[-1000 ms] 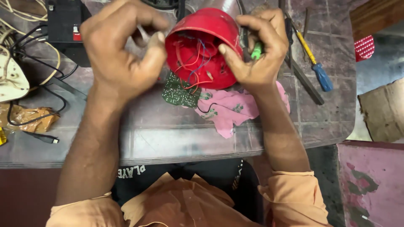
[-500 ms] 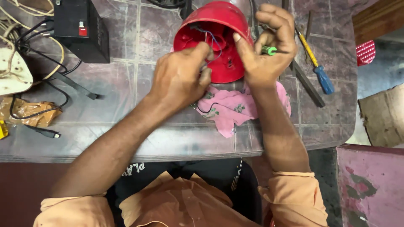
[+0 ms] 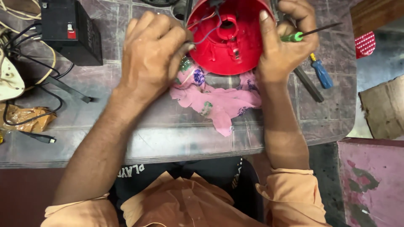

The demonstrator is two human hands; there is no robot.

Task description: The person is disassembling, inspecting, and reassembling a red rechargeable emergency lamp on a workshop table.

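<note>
A red plastic housing (image 3: 227,42), round and open toward me, rests over a pink patterned cloth (image 3: 219,98) on the tiled table top. Thin red and blue wires run inside it. My left hand (image 3: 153,54) is closed at the housing's left rim, fingertips pinching the wires there. My right hand (image 3: 288,44) grips the housing's right side, thumb pressed on its rim, and also holds a green-handled screwdriver (image 3: 296,36) whose dark shaft points right.
A black box (image 3: 71,29) with a red switch sits at the back left, with black cables (image 3: 38,84) and a brown wrapper (image 3: 25,117) nearby. A blue-handled screwdriver (image 3: 322,73) and a dark tool (image 3: 309,86) lie right of my hand. Cardboard (image 3: 385,107) lies beyond the table's right edge.
My left hand came down from the housing's top left to its left rim and took hold of the wires. The view shifted closer; the circuit board under the housing is now hidden.
</note>
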